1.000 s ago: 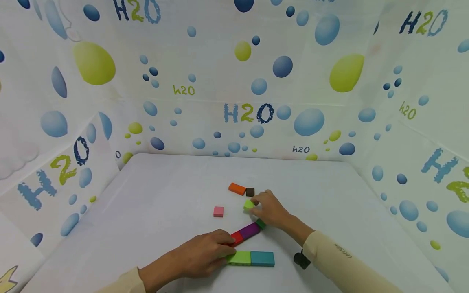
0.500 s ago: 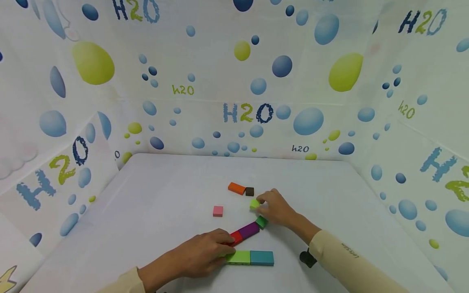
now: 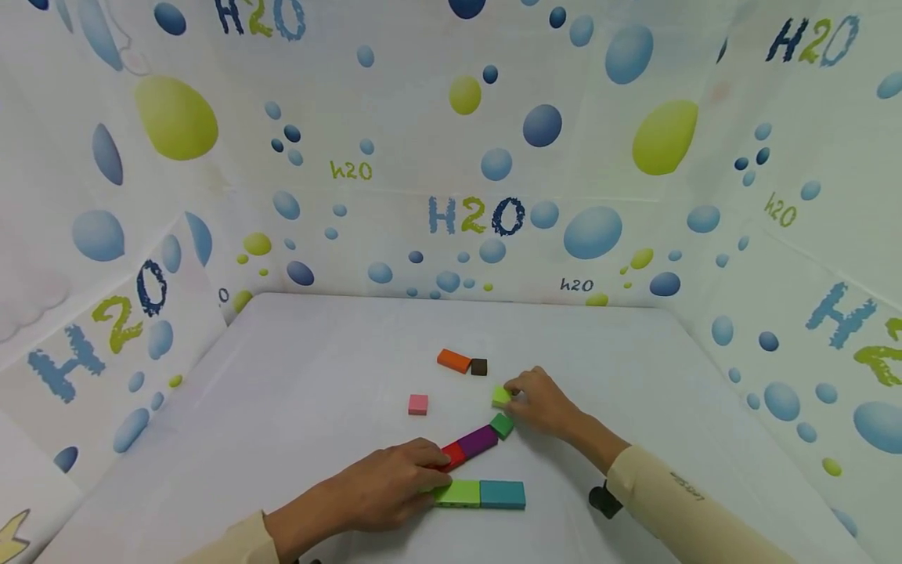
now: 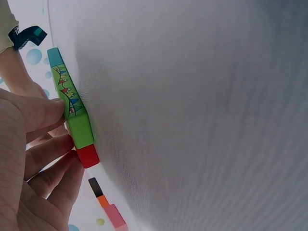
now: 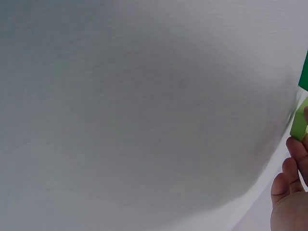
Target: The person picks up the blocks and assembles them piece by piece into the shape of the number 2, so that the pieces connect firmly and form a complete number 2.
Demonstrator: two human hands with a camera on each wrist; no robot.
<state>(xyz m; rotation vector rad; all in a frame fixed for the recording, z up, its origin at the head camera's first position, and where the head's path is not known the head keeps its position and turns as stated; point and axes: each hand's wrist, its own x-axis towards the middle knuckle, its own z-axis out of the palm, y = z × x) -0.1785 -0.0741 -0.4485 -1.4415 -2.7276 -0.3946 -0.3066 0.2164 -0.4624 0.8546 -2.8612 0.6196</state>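
My left hand (image 3: pixel 391 486) rests low over the row, its thumb by a long lime green block (image 3: pixel 461 493) and its fingertips at a red block (image 3: pixel 453 454). Bunting is printed on the lime block's side (image 4: pixel 70 91) in the left wrist view. A teal block (image 3: pixel 503 494) continues that row; a purple block (image 3: pixel 478 442) abuts the red one, slanting up to a small green block (image 3: pixel 502 425). Just beyond it, my right hand (image 3: pixel 544 403) pinches a small yellow-green block (image 3: pixel 501 396). In the right wrist view, that block (image 5: pixel 299 122) shows only at the edge.
Farther back on the white table (image 3: pixel 317 352) lie an orange block (image 3: pixel 454 360) and a dark brown block (image 3: pixel 479 366), end to end. A pink block (image 3: pixel 418 404) sits alone left of the right hand. Patterned cloth (image 3: pixel 395 157) surrounds the table on three sides.
The right hand has drawn the yellow-green block to the right, away from the brown block and beside the green one. The left hand stays in place.
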